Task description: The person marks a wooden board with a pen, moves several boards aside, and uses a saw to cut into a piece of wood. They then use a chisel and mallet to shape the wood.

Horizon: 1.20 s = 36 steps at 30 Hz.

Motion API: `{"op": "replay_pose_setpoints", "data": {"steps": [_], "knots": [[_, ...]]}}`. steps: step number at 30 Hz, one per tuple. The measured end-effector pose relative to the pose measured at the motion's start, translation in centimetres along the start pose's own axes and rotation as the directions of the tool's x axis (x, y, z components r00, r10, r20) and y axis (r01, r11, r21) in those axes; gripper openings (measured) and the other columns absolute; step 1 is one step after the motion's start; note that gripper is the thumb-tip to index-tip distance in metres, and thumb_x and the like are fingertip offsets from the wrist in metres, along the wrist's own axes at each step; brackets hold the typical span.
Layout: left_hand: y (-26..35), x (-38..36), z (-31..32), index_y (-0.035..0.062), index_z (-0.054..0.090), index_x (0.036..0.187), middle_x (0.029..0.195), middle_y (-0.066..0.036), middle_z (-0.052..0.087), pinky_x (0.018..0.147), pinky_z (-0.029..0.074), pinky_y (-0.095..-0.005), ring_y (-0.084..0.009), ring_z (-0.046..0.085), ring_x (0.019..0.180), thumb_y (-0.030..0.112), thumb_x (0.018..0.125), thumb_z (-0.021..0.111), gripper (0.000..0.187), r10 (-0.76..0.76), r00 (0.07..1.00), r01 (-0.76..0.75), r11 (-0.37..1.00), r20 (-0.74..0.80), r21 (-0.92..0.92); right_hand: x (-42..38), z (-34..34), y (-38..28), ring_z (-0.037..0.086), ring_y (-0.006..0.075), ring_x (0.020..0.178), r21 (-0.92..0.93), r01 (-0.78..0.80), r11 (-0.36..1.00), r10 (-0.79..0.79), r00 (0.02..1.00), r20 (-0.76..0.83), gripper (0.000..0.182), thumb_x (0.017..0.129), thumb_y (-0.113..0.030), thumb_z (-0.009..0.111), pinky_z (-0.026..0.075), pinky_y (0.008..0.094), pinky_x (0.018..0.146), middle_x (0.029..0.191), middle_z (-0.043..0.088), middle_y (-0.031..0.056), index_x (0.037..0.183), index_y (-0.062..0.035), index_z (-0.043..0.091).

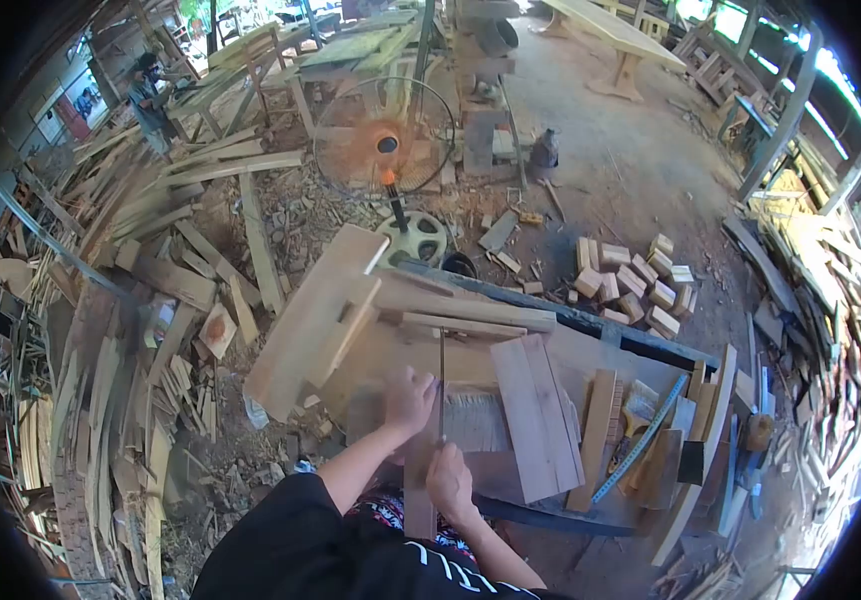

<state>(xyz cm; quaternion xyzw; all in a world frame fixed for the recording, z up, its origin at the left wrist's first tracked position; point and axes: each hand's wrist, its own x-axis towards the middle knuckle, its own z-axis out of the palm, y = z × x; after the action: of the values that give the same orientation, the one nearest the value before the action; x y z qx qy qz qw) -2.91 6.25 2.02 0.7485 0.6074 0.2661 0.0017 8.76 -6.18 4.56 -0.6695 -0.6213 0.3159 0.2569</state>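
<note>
My right hand (449,482) is closed around the near end of a long, thin blade (441,372) that looks like a hand saw seen edge-on. The blade points away from me over the workbench. Just left of it, my left hand (411,400) grips a narrow wooden board (419,490), which reaches back toward my body. Part of the left fingers is hidden behind the hand. Beside the blade lies a block with a rough, scored face (476,420). Wide planks (538,415) rest to the right of my hands.
On the bench's right sit a brush (638,408), a blue measuring strip (640,438) and a curved wooden strip (700,455). A large board (315,320) leans at left. Beyond stand a fan (387,145) and a pile of wood blocks (635,280). Another person (150,105) is far left.
</note>
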Motion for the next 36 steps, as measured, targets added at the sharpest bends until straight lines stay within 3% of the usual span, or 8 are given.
{"op": "replay_pose_setpoints", "data": {"steps": [8, 13, 16, 20, 22, 29, 32, 36], "knots": [[-1.6, -0.2, -1.3, 0.0146, 0.065, 0.089, 0.085, -0.011, 0.052, 0.075, 0.044, -0.0471, -0.0311, 0.055, 0.086, 0.027, 0.089, 0.060, 0.013, 0.078, 0.990, -0.063, 0.989, 0.115, -0.133, -0.6, 4.1, -2.0, 0.058, 0.0501, 0.080, 0.072, -0.123, 0.990, 0.133, 0.977, -0.169, 0.018, 0.096, -0.017, 0.044, 0.046, 0.0570, 0.070, 0.089, 0.057, 0.0293, 0.096, 0.0009, 0.046], [-2.7, -0.9, 1.3, 0.0175, 0.060, 0.126, 0.134, -0.022, 0.051, 0.097, 0.042, -0.0522, -0.0383, 0.054, 0.116, 0.035, 0.093, 0.049, 0.039, -0.040, 0.894, 0.063, 0.997, 0.446, -0.036, -1.9, 4.7, -2.7, 0.056, 0.0466, 0.089, 0.006, -0.217, 0.976, 0.206, 0.919, -0.336, 0.021, 0.098, -0.015, 0.041, 0.045, 0.0525, 0.076, 0.091, 0.057, 0.0303, 0.095, 0.0034, 0.051], [-2.2, -0.8, 1.3, 0.0147, 0.061, 0.120, 0.121, -0.019, 0.058, 0.092, 0.043, -0.0509, -0.0358, 0.056, 0.110, 0.032, 0.093, 0.050, 0.035, -0.015, 0.956, 0.029, 0.999, 0.294, -0.042, -3.4, 3.6, -3.7, 0.059, 0.0429, 0.080, -0.249, -0.170, 0.953, 0.093, 0.951, -0.294, 0.016, 0.097, -0.016, 0.046, 0.047, 0.0519, 0.069, 0.091, 0.057, 0.0242, 0.093, -0.0011, 0.048], [-1.9, 0.5, 0.5, 0.0138, 0.063, 0.110, 0.106, -0.014, 0.060, 0.085, 0.044, -0.0486, -0.0330, 0.057, 0.102, 0.033, 0.092, 0.052, 0.029, -0.007, 0.931, 0.009, 1.000, 0.364, -0.004, -3.7, 4.4, -5.9, 0.061, 0.0430, 0.078, -0.130, -0.388, 0.912, 0.326, 0.881, -0.342, 0.016, 0.096, -0.018, 0.048, 0.051, 0.0513, 0.066, 0.089, 0.057, 0.0219, 0.095, -0.0021, 0.047], [-2.4, -0.2, 1.4, 0.0138, 0.062, 0.105, 0.102, -0.013, 0.060, 0.083, 0.043, -0.0486, -0.0327, 0.056, 0.099, 0.034, 0.091, 0.054, 0.026, 0.011, 0.976, -0.012, 1.000, 0.217, 0.002, -3.7, 4.6, -6.6, 0.063, 0.0414, 0.076, -0.167, -0.373, 0.912, 0.308, 0.896, -0.319, 0.017, 0.095, -0.019, 0.049, 0.053, 0.0501, 0.063, 0.088, 0.057, 0.0199, 0.097, -0.0024, 0.046], [-1.8, 0.2, 1.2, 0.0177, 0.059, 0.098, 0.101, -0.011, 0.057, 0.081, 0.044, -0.0492, -0.0325, 0.055, 0.099, 0.036, 0.091, 0.054, 0.020, -0.041, 0.940, 0.019, 0.998, 0.340, 0.067, -3.1, 5.2, -7.6, 0.065, 0.0323, 0.077, -0.354, -0.441, 0.825, 0.341, 0.887, -0.312, 0.013, 0.091, -0.015, 0.052, 0.056, 0.0419, 0.060, 0.089, 0.056, 0.0145, 0.096, -0.0045, 0.047], [-2.2, 0.0, 1.9, 0.0187, 0.061, 0.098, 0.096, -0.011, 0.059, 0.076, 0.045, -0.0505, -0.0328, 0.058, 0.093, 0.036, 0.090, 0.054, 0.020, 0.000, 0.969, -0.027, 0.994, 0.248, 0.107, -3.1, 4.9, -8.3, 0.065, 0.0278, 0.078, -0.434, -0.446, 0.782, 0.332, 0.889, -0.315, 0.011, 0.090, -0.014, 0.053, 0.056, 0.0382, 0.058, 0.089, 0.055, 0.0110, 0.096, -0.0062, 0.047], [-2.2, 0.2, 2.1, 0.0204, 0.059, 0.090, 0.091, -0.008, 0.056, 0.075, 0.045, -0.0493, -0.0310, 0.057, 0.091, 0.038, 0.090, 0.054, 0.018, -0.026, 0.959, -0.007, 0.993, 0.282, 0.114, -3.1, 4.1, -9.2, 0.066, 0.0303, 0.077, -0.410, -0.477, 0.778, 0.379, 0.876, -0.300, 0.011, 0.092, -0.016, 0.050, 0.056, 0.0434, 0.060, 0.088, 0.058, 0.0131, 0.097, -0.0069, 0.047]]}}
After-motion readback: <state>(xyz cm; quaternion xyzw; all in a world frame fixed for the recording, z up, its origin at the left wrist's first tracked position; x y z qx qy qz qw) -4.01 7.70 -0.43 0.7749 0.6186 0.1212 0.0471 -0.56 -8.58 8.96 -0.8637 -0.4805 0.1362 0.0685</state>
